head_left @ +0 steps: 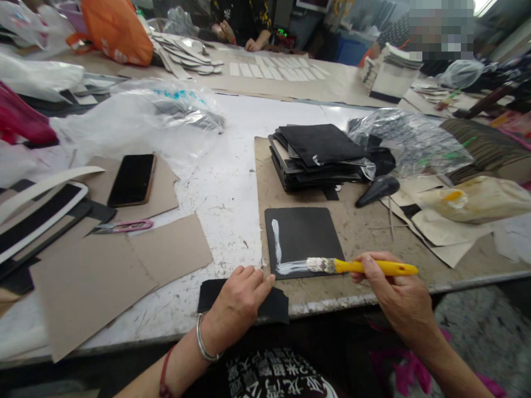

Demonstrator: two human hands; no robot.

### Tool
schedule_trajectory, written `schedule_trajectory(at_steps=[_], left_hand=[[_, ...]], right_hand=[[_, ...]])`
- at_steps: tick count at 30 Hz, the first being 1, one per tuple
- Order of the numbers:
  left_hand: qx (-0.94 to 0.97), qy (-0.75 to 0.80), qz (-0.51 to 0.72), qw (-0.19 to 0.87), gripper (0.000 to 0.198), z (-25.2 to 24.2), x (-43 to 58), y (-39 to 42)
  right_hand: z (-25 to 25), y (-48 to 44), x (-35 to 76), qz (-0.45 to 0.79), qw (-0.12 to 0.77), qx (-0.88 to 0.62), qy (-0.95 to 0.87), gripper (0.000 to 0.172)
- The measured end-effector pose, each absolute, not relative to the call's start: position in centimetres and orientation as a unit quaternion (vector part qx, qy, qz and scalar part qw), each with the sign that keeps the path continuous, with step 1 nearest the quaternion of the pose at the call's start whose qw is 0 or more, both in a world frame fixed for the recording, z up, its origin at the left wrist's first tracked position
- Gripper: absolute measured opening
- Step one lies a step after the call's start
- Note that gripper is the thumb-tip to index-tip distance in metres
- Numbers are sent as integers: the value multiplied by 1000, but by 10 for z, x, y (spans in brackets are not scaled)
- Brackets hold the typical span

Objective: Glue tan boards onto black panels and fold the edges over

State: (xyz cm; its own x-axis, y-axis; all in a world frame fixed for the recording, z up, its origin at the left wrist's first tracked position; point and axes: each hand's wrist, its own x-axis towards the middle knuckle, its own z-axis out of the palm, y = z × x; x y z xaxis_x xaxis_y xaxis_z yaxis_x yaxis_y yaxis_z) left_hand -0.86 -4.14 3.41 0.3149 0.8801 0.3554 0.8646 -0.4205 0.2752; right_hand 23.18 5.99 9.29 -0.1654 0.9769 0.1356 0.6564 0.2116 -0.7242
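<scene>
Two hands: right hand [400,293] is grasping yellow brush [346,266], bristles touching white-streaked black panel [307,235]; left hand [243,296] is resting, fingers curled, at panel's near left corner, grip underneath not visible. Panel is lying flat on brown board [354,229], before black stack [321,146]. Clear plastic bag [136,124] at left is enclosing dark items; orange bag [116,33] is sitting farther back, contents hidden; yellowish pouch [493,199] at right is bearing white smears, contents unclear.

White worktable [236,166] up front, top scuffed and stained, front edge flecked. Second table [348,85] behind it, beige covering. Grey mottled floor [477,326], lower right. Back of room blurred: blue container [350,51], small green lit display [282,32]. Bright strip [482,6] at top right, lamp or window, can't tell which.
</scene>
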Motion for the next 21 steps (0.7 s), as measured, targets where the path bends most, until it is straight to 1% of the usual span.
schedule_trajectory(at_steps=[5,9,14,18,21], left_hand=[[815,528,237,28,30,35,-7,-40],[806,518,283,25,32,37,-7,-37],[801,520,297,6,44,29,-10,-36],[802,515,301,32,55,20,-14,-38],[808,512,288,49,52,15,-18,-39]], right_hand=[[90,68,263,230,295,-612,-697,28],[98,75,274,215,307,-614,-695,29],[108,105,262,188,338,-570,-725,25],[97,134,249,198,345,-510,-762,23],[91,141,250,228,318,-482,-784,23]])
